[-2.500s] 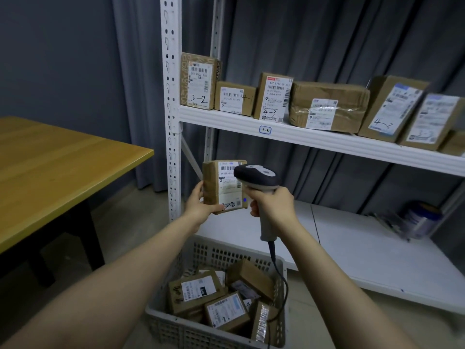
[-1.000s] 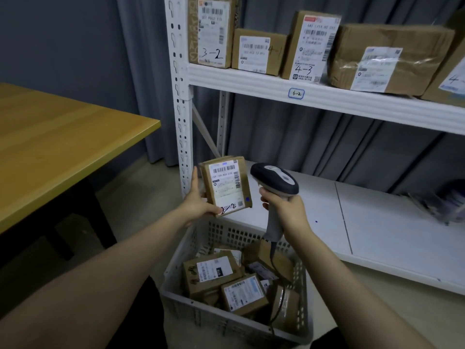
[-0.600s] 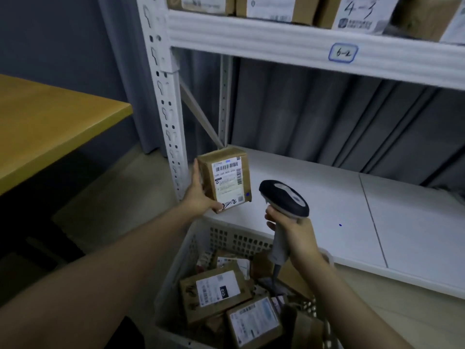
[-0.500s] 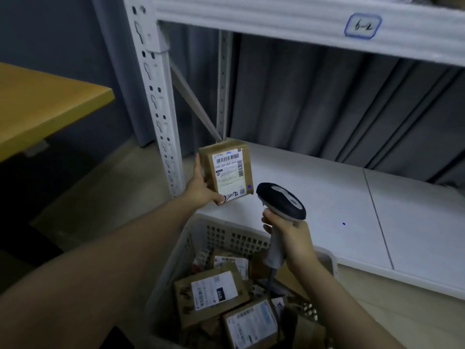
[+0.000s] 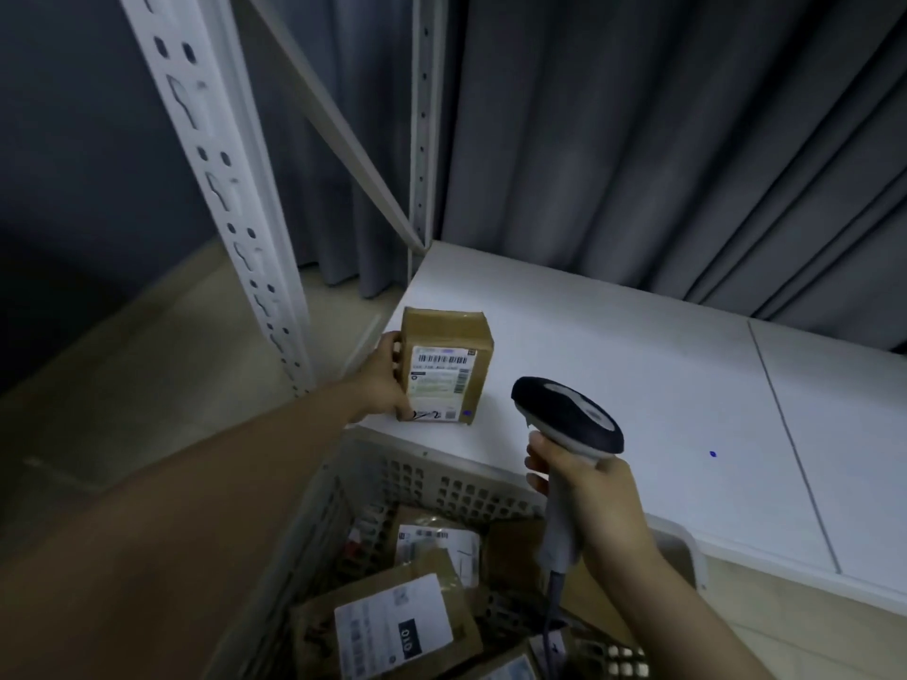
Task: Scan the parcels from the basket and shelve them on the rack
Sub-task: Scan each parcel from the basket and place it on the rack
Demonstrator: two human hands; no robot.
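Note:
A small brown parcel (image 5: 449, 358) with a white barcode label stands upright on the white lower shelf (image 5: 613, 365) of the rack, near its front left corner. My left hand (image 5: 385, 380) grips the parcel's left side. My right hand (image 5: 596, 503) holds the grey handheld scanner (image 5: 567, 419) by its handle, to the right of the parcel and over the basket's far edge. The grey perforated basket (image 5: 441, 483) sits on the floor in front of the shelf, with several labelled brown parcels (image 5: 392, 625) inside.
The rack's white perforated upright (image 5: 230, 188) rises just left of my left hand, with a diagonal brace (image 5: 338, 125) behind it. Grey curtains (image 5: 662, 139) hang behind the shelf. A small blue dot (image 5: 712, 454) shows on the shelf surface. The scanner cable (image 5: 552, 615) drops into the basket.
My left hand has brought the parcel down from mid-air onto the lower shelf, where it now stands. The view has tilted down and closer; the upper shelf has left the frame.

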